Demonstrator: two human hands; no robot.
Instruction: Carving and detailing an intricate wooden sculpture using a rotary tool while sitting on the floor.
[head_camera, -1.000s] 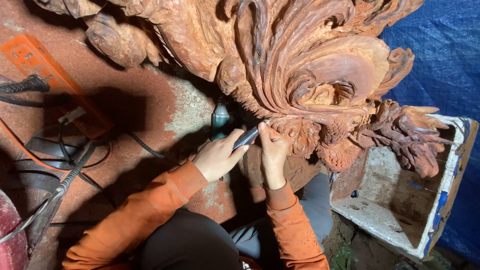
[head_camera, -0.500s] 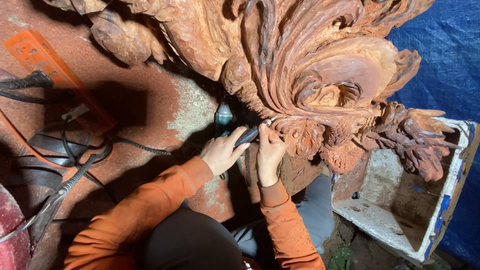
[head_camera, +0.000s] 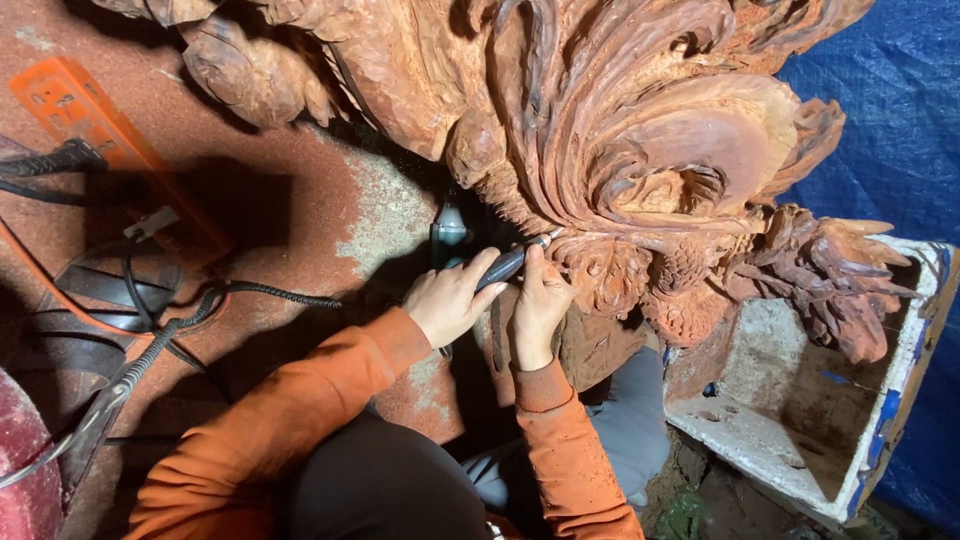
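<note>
The left hand kept a closed grip on the rotary tool handpiece, tip against the wood carving. The right hand braced beside it, apparently for steadiness; its grip could not be judged.

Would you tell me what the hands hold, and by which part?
The left hand grips a rotary carving tool around its dark handle; the right hand steadies its front.
</note>
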